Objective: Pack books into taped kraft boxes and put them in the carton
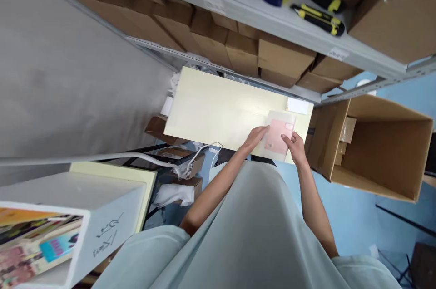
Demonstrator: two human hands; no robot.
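A pink booklet (277, 135) with a pale label and a small barcode appears to sit inside a translucent plastic sleeve (282, 115). It is over the right part of a cream-coloured table top (218, 103). My left hand (256, 137) grips the left edge of the sleeve, thumb on top and the other fingers mostly hidden. On the right side, my right hand (295, 146) pinches the booklet's edge with the thumb across its face. A white card or small packet (297, 105) lies just beyond the sleeve, near the table's far right corner.
Above the table's far edge runs a metal shelf (252, 7) with cardboard boxes (286, 60) beneath and a utility knife (320, 19) on it. An open cardboard box (384, 153) stands to the right. At the lower left is a white bin (112, 230) holding books.
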